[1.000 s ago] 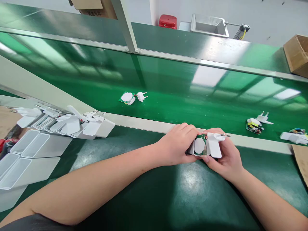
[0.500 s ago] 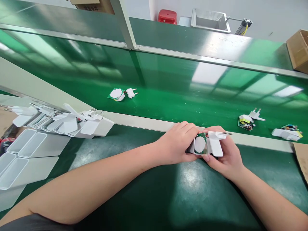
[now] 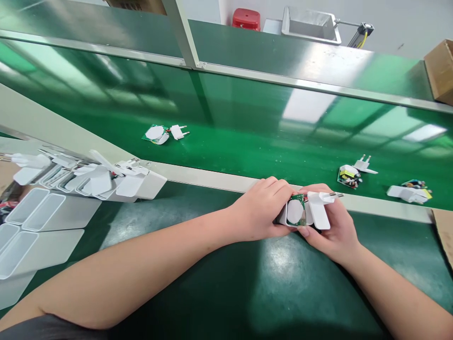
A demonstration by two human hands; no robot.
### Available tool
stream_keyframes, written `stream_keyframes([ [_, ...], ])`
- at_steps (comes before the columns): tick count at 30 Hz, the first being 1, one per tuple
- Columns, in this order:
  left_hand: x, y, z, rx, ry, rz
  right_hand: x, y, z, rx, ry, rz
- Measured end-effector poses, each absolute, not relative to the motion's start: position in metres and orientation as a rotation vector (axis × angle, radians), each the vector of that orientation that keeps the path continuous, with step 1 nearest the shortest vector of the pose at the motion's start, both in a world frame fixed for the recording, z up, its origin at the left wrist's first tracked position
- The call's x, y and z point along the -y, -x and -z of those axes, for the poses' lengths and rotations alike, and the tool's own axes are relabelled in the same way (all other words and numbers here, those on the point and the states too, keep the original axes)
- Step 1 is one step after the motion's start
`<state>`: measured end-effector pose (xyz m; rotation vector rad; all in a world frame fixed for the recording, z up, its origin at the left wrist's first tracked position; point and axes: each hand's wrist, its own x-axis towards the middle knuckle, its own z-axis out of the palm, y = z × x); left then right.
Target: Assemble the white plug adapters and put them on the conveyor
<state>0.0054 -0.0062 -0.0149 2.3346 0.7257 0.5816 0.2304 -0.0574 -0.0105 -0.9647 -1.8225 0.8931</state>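
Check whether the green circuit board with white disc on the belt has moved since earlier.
Yes, leftward: the green circuit board has slid along the green conveyor belt, further left of the pale metal post.

The left hand (image 3: pixel 260 210) and right hand (image 3: pixel 334 231) grip a white plastic charger casing (image 3: pixel 281 216) holding a green circuit board (image 3: pixel 296 211), with a white two-pin plug piece (image 3: pixel 319 208) alongside, just in front of a glossy green conveyor belt (image 3: pixel 247 151).
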Motion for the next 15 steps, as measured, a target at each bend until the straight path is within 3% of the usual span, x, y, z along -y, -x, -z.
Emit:
stream_keyframes([
  [15, 0.0072, -0.0056, 0.0130, -0.719, -2.349, -0.597, 0.0560, -0.2307, 0.0096, 1.841, 0.948, -0.874],
])
